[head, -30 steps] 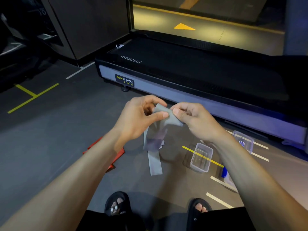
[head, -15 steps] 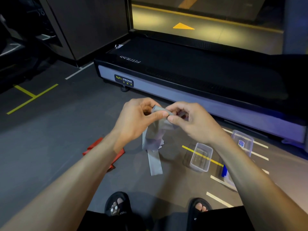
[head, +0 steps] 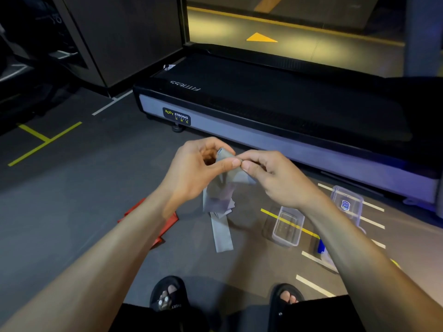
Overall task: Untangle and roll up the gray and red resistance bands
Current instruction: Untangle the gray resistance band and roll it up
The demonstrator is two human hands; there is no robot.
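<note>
Left hand (head: 191, 168) and right hand (head: 271, 178) both pinch the top end of the gray resistance band (head: 219, 204) at chest height, likely starting its roll; its tail hangs free. Red resistance band (head: 165, 224) waits on the floor (head: 72, 200), partly hidden under the left forearm.

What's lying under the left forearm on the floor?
The red band lies on the floor there. Only its edges show beside the forearm; the rest is covered, so tangles can't be judged.
</note>
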